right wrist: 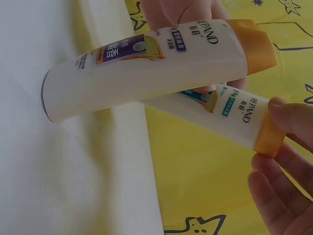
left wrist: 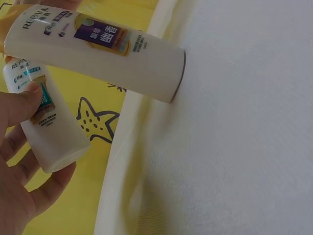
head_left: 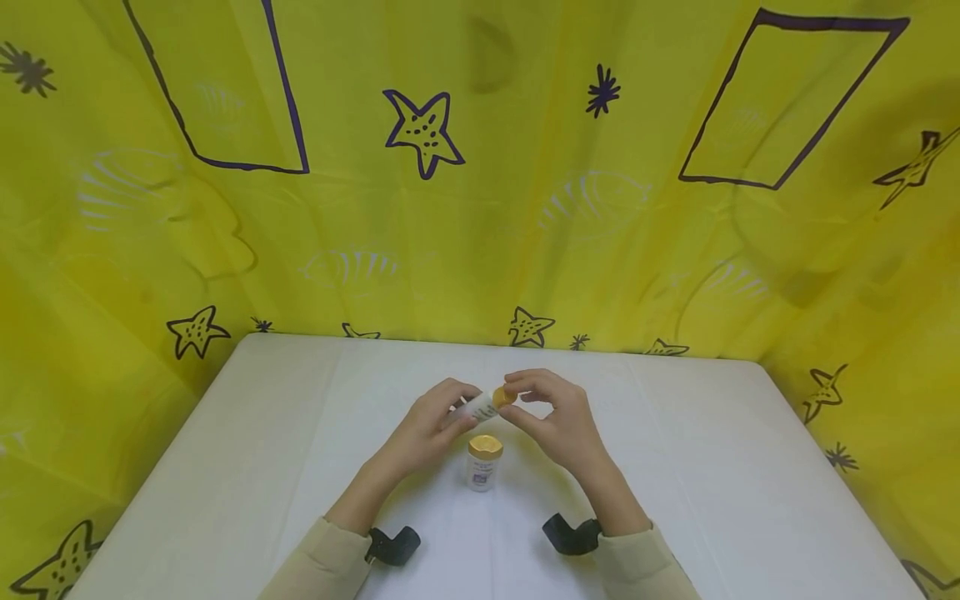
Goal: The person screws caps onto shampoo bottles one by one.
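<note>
My left hand (head_left: 426, 427) grips the body of a white bottle (head_left: 478, 408) with a teal label, tilted above the table. The thumb lies across that label in the left wrist view. On its orange cap (head_left: 504, 397), my right hand (head_left: 561, 418) pinches with thumb and fingertips; whether the cap is loose I cannot tell. Nearer to me, a second white bottle (head_left: 482, 472) with an orange cap and a purple label stands upright on the table between my forearms. It partly hides the held bottle (right wrist: 230, 108) in the right wrist view.
A white cloth covers the table (head_left: 645, 483). Behind it and along both sides hangs a yellow curtain (head_left: 480, 217) with drawn stars and fish. Black wrist mounts (head_left: 572, 535) jut inward from both wrists, close to the standing bottle.
</note>
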Tool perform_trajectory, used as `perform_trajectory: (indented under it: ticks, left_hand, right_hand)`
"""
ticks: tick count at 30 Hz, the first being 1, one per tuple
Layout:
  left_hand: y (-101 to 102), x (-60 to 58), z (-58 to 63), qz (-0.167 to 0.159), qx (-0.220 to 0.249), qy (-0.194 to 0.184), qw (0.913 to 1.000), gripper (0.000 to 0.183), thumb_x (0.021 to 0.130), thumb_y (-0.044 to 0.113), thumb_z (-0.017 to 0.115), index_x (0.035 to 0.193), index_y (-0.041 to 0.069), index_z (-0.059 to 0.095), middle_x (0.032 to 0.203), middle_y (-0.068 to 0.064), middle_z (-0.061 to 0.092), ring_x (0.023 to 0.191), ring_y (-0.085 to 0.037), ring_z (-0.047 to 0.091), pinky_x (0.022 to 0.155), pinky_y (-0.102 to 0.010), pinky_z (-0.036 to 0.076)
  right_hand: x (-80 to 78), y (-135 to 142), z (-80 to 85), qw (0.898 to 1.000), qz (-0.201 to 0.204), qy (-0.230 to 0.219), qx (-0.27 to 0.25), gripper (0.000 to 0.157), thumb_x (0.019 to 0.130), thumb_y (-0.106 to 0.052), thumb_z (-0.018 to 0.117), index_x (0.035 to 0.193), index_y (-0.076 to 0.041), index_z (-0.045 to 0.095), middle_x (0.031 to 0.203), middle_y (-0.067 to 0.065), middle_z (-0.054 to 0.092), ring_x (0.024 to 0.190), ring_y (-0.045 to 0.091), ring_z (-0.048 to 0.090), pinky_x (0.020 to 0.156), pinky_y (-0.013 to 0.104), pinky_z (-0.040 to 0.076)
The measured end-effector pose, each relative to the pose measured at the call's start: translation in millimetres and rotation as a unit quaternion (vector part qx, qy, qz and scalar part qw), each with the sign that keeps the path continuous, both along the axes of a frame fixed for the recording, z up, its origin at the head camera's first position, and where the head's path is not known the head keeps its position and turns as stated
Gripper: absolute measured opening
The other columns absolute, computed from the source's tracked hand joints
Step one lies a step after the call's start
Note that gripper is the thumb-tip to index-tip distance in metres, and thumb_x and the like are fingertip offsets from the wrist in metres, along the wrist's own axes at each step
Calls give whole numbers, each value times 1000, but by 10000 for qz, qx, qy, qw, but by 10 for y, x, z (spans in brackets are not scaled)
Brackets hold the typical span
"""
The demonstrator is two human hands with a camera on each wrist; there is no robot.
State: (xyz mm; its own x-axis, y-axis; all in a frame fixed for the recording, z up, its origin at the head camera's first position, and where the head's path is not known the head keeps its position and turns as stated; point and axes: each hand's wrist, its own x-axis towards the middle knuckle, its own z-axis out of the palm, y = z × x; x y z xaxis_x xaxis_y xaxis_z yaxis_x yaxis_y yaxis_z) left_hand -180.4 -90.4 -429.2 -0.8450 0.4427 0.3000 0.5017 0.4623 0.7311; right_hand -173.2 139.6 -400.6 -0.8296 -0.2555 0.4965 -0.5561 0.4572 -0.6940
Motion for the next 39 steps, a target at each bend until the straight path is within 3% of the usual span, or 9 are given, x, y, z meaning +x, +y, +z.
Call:
perform_trajectory:
  ticks: [5,11,19,23,26,30,36,39]
  left_hand:
    - [9,10,10,20,22,146,9999,29,95,16,68,123,18,59,115,4,61,103,-12,56,91,-37,52]
    - [14,16,15,198,3,8,9998,28,95,16,68,122,20,60,115,7,61,103,-10,56,92,-37,52]
    - [5,15,0,339,-341,886,9949,29,94,15,69,123,17,62,116,4,62,108,-13,55,93,-37,50]
    - [-23,15,13,300,-235,817,9959,29,96,15,67,125,17,61,118,5,63,109,-14,55,93,-39,51]
    - [-59,4,25,121,7,506,9986,29,97,16,65,126,16,61,121,3,65,109,-15,57,94,-41,51]
    - [-120,-23,32,-268,184,183,9993,33,98,18,63,130,11,62,125,-3,67,106,-17,61,91,-40,52]
    - [-198,-69,13,-984,378,-77,9944,34,101,16,59,134,7,61,126,-8,67,102,-17,63,88,-34,53]
    - [-221,-93,-11,-1179,485,-173,9917,33,101,13,58,133,8,61,125,-6,67,102,-15,62,89,-34,53]
  right_hand:
    - [-12,8,-16,9992,228,29,-325,22,83,-16,82,103,-17,73,107,-4,72,97,14,68,75,34,60]
    - [-7,9,-9,9992,265,34,-302,26,84,-13,81,108,-15,71,107,-4,71,92,13,70,74,27,59]
    - [36,-62,-8,9973,-61,-502,-541,31,86,-20,80,114,-12,68,99,1,67,84,15,66,74,27,58]
    - [38,-62,7,9956,80,-673,-642,34,87,-20,79,117,-12,67,103,4,66,86,17,65,76,27,58]
    - [15,-18,13,9963,527,-402,-553,34,86,-8,78,118,-13,68,114,6,65,87,18,68,78,29,59]
    - [-26,39,7,9940,1028,368,-104,38,81,3,79,116,-9,71,123,8,64,90,19,69,78,28,59]
    - [-46,31,2,9810,1417,1273,369,42,76,5,80,116,-9,72,133,13,64,121,26,62,97,31,52]
    - [-49,5,-12,9747,1672,1430,397,42,76,9,78,115,-7,73,132,14,65,123,27,62,98,29,50]
